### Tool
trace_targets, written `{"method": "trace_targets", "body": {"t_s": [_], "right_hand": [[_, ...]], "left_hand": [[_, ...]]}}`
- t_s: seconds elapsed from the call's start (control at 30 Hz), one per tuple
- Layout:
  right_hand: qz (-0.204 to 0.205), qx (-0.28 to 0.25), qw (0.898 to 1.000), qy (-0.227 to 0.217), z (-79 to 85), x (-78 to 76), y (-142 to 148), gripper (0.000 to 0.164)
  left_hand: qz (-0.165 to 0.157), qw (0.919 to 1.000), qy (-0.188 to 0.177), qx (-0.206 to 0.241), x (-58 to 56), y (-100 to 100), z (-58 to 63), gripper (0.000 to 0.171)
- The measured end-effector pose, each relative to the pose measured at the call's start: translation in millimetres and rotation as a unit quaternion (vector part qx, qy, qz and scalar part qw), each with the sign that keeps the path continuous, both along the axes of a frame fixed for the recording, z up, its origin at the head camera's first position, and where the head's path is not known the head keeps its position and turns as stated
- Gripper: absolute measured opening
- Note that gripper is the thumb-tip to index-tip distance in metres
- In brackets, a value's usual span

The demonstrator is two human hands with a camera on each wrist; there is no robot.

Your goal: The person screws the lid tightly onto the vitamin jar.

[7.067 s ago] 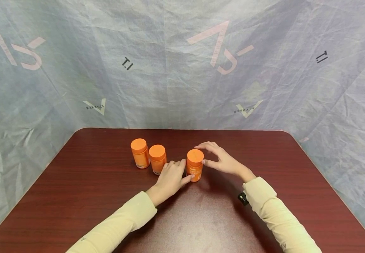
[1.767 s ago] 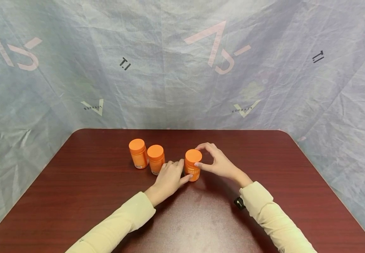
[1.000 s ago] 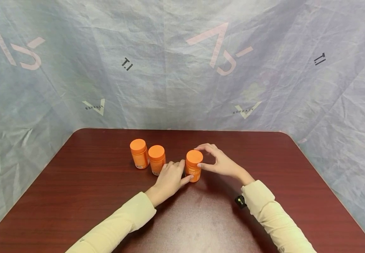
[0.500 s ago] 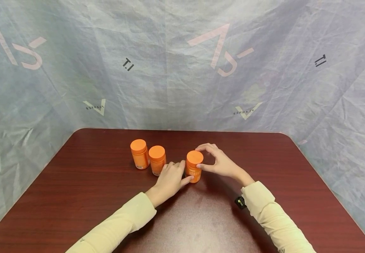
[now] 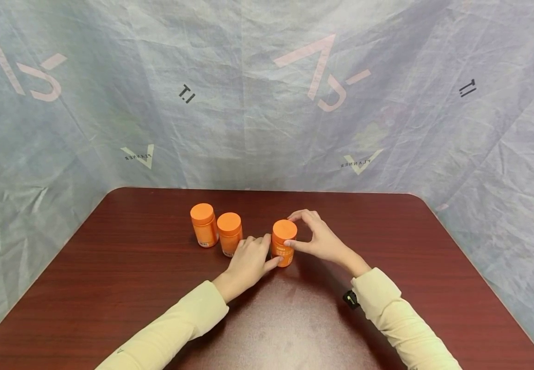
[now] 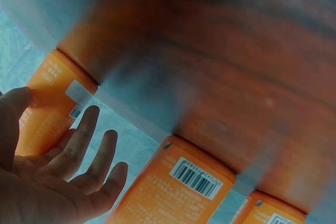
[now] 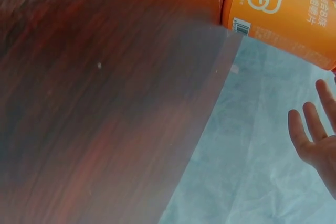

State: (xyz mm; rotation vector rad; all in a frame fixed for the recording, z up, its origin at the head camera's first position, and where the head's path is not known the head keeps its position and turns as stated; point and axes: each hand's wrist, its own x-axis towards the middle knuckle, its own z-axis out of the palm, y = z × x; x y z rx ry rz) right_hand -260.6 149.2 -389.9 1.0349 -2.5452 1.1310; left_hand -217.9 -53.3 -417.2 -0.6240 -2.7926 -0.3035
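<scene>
Three orange pill bottles with orange screw lids stand upright on the table, all in the head view. My left hand (image 5: 247, 266) grips the rightmost bottle (image 5: 282, 254) low on its body, with the thumb across the front. In the left wrist view the other fingers of that hand (image 6: 63, 182) spread beside the bottle (image 6: 50, 103). Up at the lid (image 5: 284, 229), my right hand (image 5: 321, 241) pinches it with the thumb at the front and the index finger behind. The printed label of this bottle (image 7: 278, 11) fills the top right of the right wrist view.
Just left of my left hand stands the middle bottle (image 5: 230, 234), its lid on. Beyond it is the leftmost bottle (image 5: 204, 226), close beside it. The dark red wooden table (image 5: 110, 288) ends at a grey patterned cloth (image 5: 248, 103) behind and at the sides.
Seven seconds ago the right hand was spread wider at the lid; now thumb and finger close on it. Lately the right thumb has slid slightly left along the lid's front. The left hand stays put.
</scene>
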Motion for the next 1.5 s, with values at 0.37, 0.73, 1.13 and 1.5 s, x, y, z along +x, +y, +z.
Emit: {"method": "trace_targets", "body": {"t_s": [0.37, 0.73, 1.13, 1.5], "right_hand": [[0.060, 0.010, 0.997, -0.039, 5.8, -6.1, 7.0, 0.048], [0.113, 0.010, 0.991, -0.066, 34.9, 9.0, 0.9, 0.047], [0.068, 0.012, 0.997, -0.025, 5.0, -9.0, 5.4, 0.046], [0.015, 0.004, 1.000, -0.002, 0.5, -2.8, -1.4, 0.046]], "left_hand": [[-0.001, 1.0000, 0.003, -0.001, -0.4, -0.3, 0.1, 0.051], [0.000, 1.0000, 0.006, 0.001, -0.5, -0.1, -0.7, 0.049], [0.002, 1.0000, 0.005, -0.002, -0.5, 0.3, -0.6, 0.052], [0.002, 1.0000, 0.003, -0.002, -1.0, 0.4, -0.7, 0.049]]}}
